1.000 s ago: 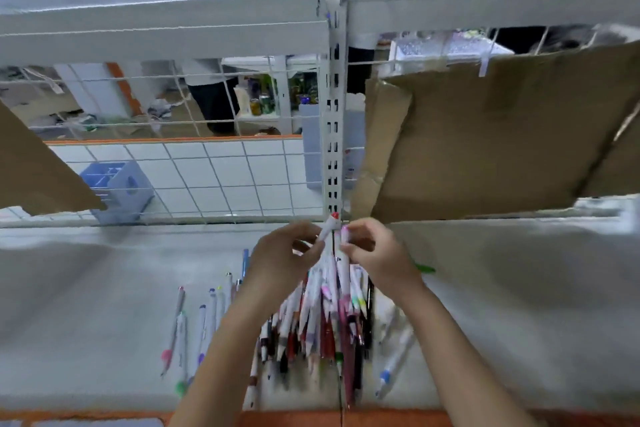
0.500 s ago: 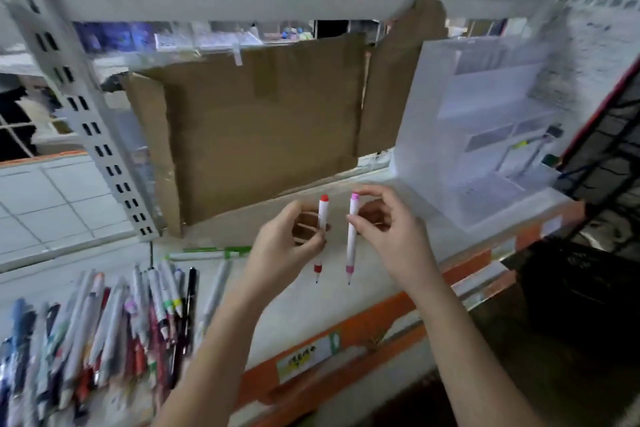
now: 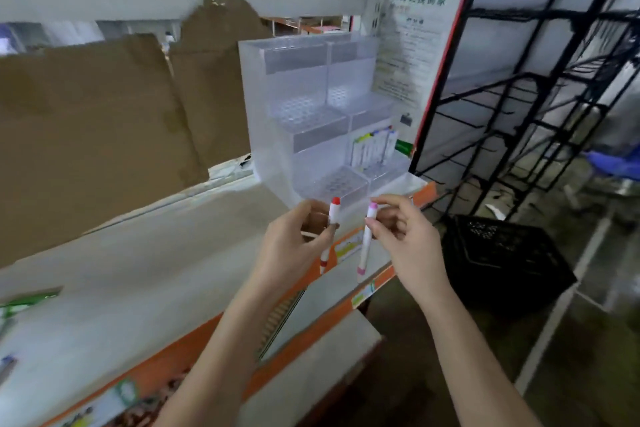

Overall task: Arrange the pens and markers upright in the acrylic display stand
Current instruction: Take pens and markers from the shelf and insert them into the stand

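My left hand (image 3: 294, 246) pinches a white marker with a red cap (image 3: 330, 230), held upright. My right hand (image 3: 405, 239) pinches a white marker with a pink cap (image 3: 366, 243), also upright. Both hands hover just in front of the clear acrylic display stand (image 3: 273, 107), which stands on the right end of the shelf. The stand has stepped tiers with hole grids. Several markers (image 3: 375, 146) stand upright in its middle right compartment.
Brown cardboard sheets (image 3: 104, 121) line the back of the shelf. The shelf edge (image 3: 349, 246) is orange with price labels. A black crate (image 3: 502, 256) sits on the floor at right beside a black wire rack (image 3: 540, 80). A green pen (image 3: 27, 300) lies at far left.
My view and both hands swung right from the pen pile to the acrylic stand. Each hand carried its marker along, and the stand is now close in front of them.
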Motion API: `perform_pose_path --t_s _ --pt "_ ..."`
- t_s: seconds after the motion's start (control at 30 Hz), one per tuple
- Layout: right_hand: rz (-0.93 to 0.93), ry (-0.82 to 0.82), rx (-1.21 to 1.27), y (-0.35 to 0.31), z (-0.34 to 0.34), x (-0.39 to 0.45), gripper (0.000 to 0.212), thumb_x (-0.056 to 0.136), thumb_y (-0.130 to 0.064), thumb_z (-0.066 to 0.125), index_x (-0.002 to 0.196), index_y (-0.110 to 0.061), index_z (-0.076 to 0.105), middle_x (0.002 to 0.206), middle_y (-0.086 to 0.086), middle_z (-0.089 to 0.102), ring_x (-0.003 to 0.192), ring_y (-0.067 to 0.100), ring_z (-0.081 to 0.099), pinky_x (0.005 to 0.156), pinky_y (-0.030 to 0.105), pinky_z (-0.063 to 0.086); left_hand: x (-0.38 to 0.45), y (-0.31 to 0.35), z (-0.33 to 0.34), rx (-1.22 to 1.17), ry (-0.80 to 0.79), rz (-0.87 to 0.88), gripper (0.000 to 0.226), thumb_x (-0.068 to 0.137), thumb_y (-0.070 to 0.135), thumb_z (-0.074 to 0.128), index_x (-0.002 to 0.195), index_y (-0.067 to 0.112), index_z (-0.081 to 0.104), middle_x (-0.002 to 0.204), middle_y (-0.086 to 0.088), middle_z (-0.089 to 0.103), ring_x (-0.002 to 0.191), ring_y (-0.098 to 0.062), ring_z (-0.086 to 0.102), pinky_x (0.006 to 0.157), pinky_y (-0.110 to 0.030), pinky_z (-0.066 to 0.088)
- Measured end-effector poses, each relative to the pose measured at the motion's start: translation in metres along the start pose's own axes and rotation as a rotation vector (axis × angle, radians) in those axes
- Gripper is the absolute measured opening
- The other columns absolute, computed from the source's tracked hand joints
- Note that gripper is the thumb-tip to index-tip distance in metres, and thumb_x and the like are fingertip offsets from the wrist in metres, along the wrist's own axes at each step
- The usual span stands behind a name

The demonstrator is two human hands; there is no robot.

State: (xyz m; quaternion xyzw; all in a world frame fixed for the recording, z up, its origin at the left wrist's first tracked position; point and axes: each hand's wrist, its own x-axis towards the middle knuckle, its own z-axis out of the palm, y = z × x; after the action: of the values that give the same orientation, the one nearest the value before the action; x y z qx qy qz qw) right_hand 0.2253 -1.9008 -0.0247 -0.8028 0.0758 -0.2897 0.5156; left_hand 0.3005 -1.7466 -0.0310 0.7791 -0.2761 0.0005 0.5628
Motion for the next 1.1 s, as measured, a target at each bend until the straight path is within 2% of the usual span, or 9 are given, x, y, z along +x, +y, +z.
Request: perform_pose_path --t_s 0.17,0.27,0.37,0.53,0.67,0.83,0.93,1.1 --pt "0.002 0.109 0.001 0.033 -0.033 0.035 0.031 0.085 -0.008 0.065 0.094 -0.036 0.056 0.080 -0.011 0.063 0.080 -0.001 0.061 0.071 0.011 0.046 0.045 0.004 0.047 0.020 -0.059 0.066 0.027 0.084 0.011 0.068 0.081 0.037 0.057 0.079 0.010 0.067 0.077 -0.003 0.065 0.073 -0.021 0.052" --pt "-0.007 0.158 -0.020 0.051 -0.048 0.064 0.031 0.086 -0.009 0.065 0.095 -0.036 0.055 0.082 -0.011 0.063 0.081 -0.001 0.061 0.072 0.011 0.046 0.080 0.002 0.071 0.011 -0.078 0.076 0.028 0.085 0.013 0.067 0.083 0.039 0.057 0.082 0.013 0.067 0.081 -0.004 0.065 0.076 -0.023 0.052" --pt "-0.019 0.189 -0.029 0.065 -0.060 0.098 0.031 0.086 -0.010 0.065 0.095 -0.037 0.054 0.085 -0.013 0.062 0.082 -0.004 0.060 0.071 0.008 0.045 0.118 0.002 0.089 0.017 -0.088 0.098 0.026 0.086 0.017 0.066 0.085 0.040 0.055 0.083 0.015 0.065 0.079 0.002 0.062 0.072 -0.013 0.048" --pt "-0.034 0.211 -0.043 0.088 -0.073 0.151 0.024 0.086 -0.011 0.065 0.105 -0.025 0.057 0.088 -0.016 0.062 0.083 -0.008 0.058 0.072 0.004 0.042 0.181 -0.004 0.109 -0.008 -0.071 0.111 0.021 0.085 0.017 0.067 0.090 0.034 0.057 0.087 0.011 0.066 0.083 -0.003 0.063 0.073 -0.016 0.047" --pt "-0.060 0.200 -0.030 0.105 -0.075 0.184 0.026 0.087 -0.009 0.064 0.105 -0.025 0.055 0.087 -0.015 0.062 0.084 -0.007 0.058 0.072 0.003 0.041 0.209 -0.008 0.120 0.021 -0.008 0.118 0.019 0.084 0.014 0.067 0.090 0.029 0.059 0.084 0.013 0.065 0.076 0.004 0.060 0.068 -0.010 0.046" --pt "-0.146 0.134 -0.022 0.126 -0.074 0.226 0.027 0.087 -0.008 0.063 0.108 -0.022 0.055 0.093 -0.015 0.061 0.088 -0.004 0.059 0.077 0.007 0.045 0.228 -0.008 0.132 0.043 0.098 0.081 0.026 0.085 0.009 0.067 0.086 0.033 0.056 0.083 0.016 0.064 0.074 0.008 0.059 0.065 -0.007 0.045" --pt "-0.230 0.075 -0.037 0.141 -0.073 0.255 0.025 0.087 -0.008 0.064 0.110 -0.015 0.056 0.100 -0.006 0.062 0.093 0.000 0.060 0.082 0.010 0.047 0.238 -0.008 0.141 0.097 0.167 0.030 0.029 0.085 0.010 0.066 0.084 0.037 0.054 0.080 0.021 0.062 0.072 0.014 0.057 0.063 -0.002 0.041" --pt "-0.362 -0.016 -0.014 0.166 -0.068 0.294 0.023 0.086 -0.009 0.065 0.108 -0.010 0.059 0.098 0.001 0.064 0.090 0.000 0.061 0.079 0.012 0.049 0.247 -0.008 0.156 0.087 0.296 -0.045 0.031 0.085 0.008 0.067 0.081 0.037 0.057 0.076 0.021 0.065 0.073 0.010 0.060 0.062 -0.004 0.043"
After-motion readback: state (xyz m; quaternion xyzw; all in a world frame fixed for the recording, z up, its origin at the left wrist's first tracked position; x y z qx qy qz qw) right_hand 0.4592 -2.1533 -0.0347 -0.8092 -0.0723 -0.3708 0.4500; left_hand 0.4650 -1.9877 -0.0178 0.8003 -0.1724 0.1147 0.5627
